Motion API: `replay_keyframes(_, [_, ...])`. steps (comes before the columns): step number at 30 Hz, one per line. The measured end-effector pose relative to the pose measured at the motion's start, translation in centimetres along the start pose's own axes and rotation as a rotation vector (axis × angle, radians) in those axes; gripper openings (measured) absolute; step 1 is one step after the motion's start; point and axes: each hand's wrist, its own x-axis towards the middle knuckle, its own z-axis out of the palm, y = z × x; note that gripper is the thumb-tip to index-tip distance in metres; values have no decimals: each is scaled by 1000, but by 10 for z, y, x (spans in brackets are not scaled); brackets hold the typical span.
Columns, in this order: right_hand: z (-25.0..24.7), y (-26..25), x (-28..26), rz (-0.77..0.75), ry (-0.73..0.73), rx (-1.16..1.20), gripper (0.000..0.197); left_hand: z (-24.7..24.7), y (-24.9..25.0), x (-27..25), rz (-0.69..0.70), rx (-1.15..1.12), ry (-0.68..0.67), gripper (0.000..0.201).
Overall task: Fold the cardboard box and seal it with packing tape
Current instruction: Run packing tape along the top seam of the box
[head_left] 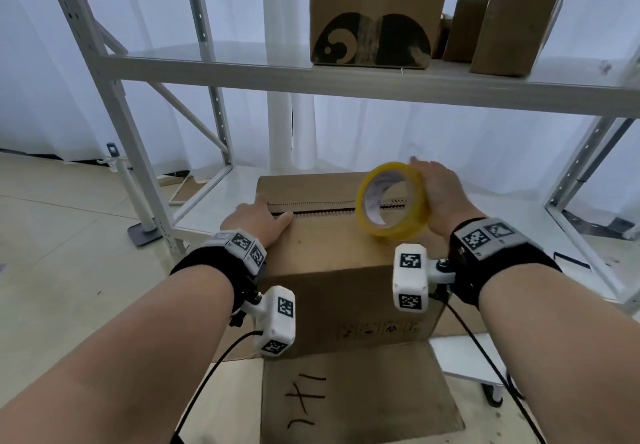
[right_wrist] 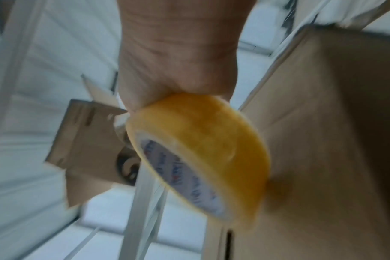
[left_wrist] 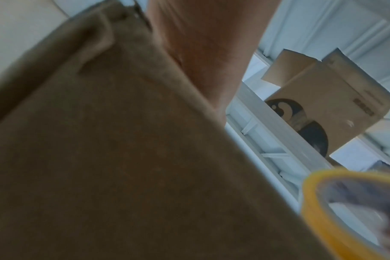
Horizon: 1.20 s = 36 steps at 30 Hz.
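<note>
nearest the lens, a loose cardboard sheet [head_left: 346, 395] with black marker strokes lies on the floor, and behind it stands the cardboard box [head_left: 346, 270], flaps folded shut but the centre seam [head_left: 318, 208] still untaped. at the seam's left end the left hand [head_left: 258, 220] lies on the lid, fingers out flat and grasping nothing; if that pressure eases, the flaps could spring up and widen the gap. further right, the right hand [head_left: 438, 194] grasps the yellow tape roll [head_left: 393, 201], tilted on edge and seemingly touching the lid near the seam. no free tape end is visible, so hunting for it one-handed could skew the strip or let the box slide.
</note>
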Motion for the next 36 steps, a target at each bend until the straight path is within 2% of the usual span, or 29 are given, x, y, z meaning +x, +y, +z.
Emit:
replay_keyframes(2, [32, -14, -4, -126, -83, -207, 21, 2, -2, 0, 12, 19, 19, 76])
replay_keyframes(4, [61, -29, -11, -254, -218, -476, 24, 4, -7, 3, 96, 27, 59, 83])
replay_keyframes(6, [80, -42, -17, -345, -335, -709, 24, 6, -12, 6, 199, -92, 32, 79])
replay_keyframes(8, [94, -52, -19, -370, -428, -875, 29, 4, -22, 8, 275, -199, -45, 73])
replay_keyframes(11, [106, -63, -19, -385, -478, -1038, 34, -4, -38, 13, 382, -96, -149, 81])
replay_keyframes(13, [116, -68, -18, -397, -495, -1153, 34, -3, -42, 18, 429, -80, -129, 78])
replay_keyframes(16, [133, -70, -15, -431, -546, -1343, 33, 9, -40, 22, 439, -258, -20, 59])
replay_keyframes(19, [144, -69, -11, -461, -550, -1405, 26, 16, -38, 25, 415, -318, 100, 48])
replay_keyframes(22, [153, -65, -8, -511, -532, -1411, 22, 19, -40, 26, 419, -338, 139, 52])
replay_keyframes(25, [161, -56, -7, -529, -539, -1455, 27, 19, -43, 22, 423, -459, 85, 60])
replay_keyframes(28, [169, -50, -4, -571, -547, -1518, 26, 15, -46, 16, 444, -600, 41, 52])
replay_keyframes(31, [176, -46, -1, -630, -544, -1575, 23, 11, -47, 16, 369, -858, 22, 67])
replay_keyframes(32, [179, -45, -1, -643, -539, -1598, 23, 9, -47, 17, 325, -938, 24, 60])
replay_keyframes(34, [184, -43, 1, -651, -529, -1639, 23, 7, -49, 19, 282, -989, 49, 31])
replay_keyframes(36, [187, -43, 0, -652, -509, -1655, 24, 6, -50, 22, 289, -973, 56, 21])
